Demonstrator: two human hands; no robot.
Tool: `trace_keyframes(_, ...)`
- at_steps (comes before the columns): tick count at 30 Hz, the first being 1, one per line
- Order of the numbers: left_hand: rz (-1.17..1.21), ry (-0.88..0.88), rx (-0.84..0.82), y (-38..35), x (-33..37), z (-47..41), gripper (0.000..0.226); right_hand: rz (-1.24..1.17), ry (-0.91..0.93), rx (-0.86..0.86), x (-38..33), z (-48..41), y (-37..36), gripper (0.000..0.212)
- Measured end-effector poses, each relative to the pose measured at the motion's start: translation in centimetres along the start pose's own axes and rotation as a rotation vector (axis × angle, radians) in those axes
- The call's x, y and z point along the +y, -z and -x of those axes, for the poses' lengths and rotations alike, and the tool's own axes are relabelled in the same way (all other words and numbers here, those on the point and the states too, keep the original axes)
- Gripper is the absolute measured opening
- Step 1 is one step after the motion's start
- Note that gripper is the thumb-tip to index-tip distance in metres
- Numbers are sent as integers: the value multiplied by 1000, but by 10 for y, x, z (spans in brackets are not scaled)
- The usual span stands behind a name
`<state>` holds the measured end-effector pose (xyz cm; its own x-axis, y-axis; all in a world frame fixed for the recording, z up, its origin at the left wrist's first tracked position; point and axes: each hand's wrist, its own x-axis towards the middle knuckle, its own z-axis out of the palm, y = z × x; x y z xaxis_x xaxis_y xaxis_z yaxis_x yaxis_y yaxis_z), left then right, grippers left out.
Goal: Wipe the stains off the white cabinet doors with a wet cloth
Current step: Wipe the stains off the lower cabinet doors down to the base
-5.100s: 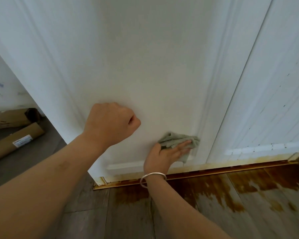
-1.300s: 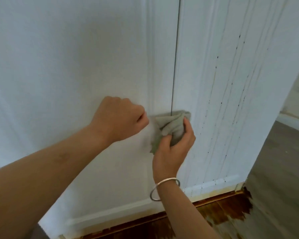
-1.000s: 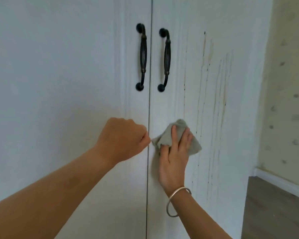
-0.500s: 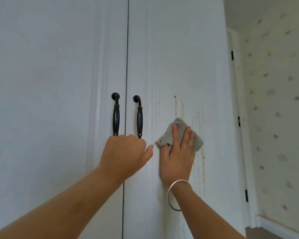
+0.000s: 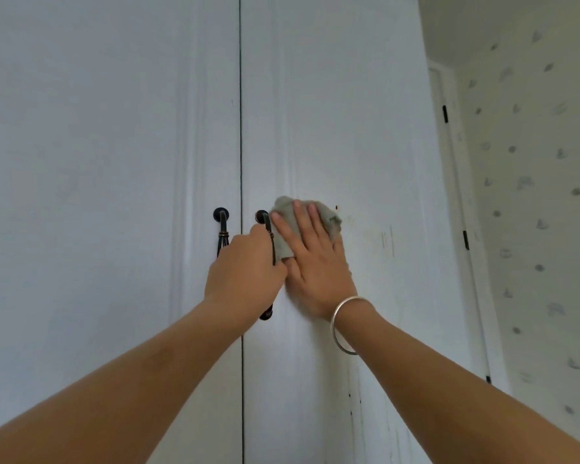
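The right hand [image 5: 315,262], grip flat-fingered, presses the crumpled grey-green cloth [image 5: 283,211] on the white right cabinet door [image 5: 349,112]. The faint vertical brownish streaks [image 5: 390,236] lie just to its right. The left hand [image 5: 245,272] curls at the dark metal handle [image 5: 261,217], its hold unclear.

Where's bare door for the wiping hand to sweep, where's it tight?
Free: right door above the cloth, and between the cloth and that door's right edge, over the streaks. Tight: leftward, where the left hand, left handle and right handle crowd the right hand.

The cabinet doors [image 5: 349,112] are plain white; the cloth [image 5: 283,209] is dull grey-green; right of the cloth, faint yellow-brown streaks [image 5: 387,239] and a dark speck [image 5: 336,207]; left of it, black handles [image 5: 221,222] with thin bronze bands; below it, a silver bracelet [image 5: 340,329]; far right, cream wallpaper [image 5: 533,229] scattered with small grey shapes.
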<state>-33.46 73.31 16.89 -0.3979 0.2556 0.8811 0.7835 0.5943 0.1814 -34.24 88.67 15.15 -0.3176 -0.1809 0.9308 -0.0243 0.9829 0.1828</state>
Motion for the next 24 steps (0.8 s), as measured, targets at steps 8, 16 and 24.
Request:
trace_keyframes(8, -113, 31, -37, 0, 1, 2, 13, -97, -575, 104, 82, -36, 30, 57)
trace_keyframes(16, -181, 64, -28, -4, 6, 2, 14, -138, -748, 80, 48, -25, 15, 59)
trace_keyframes(24, -171, 34, -53, 3, 5, 2, 15, -63, -105, 105, 14, -54, 19, 61)
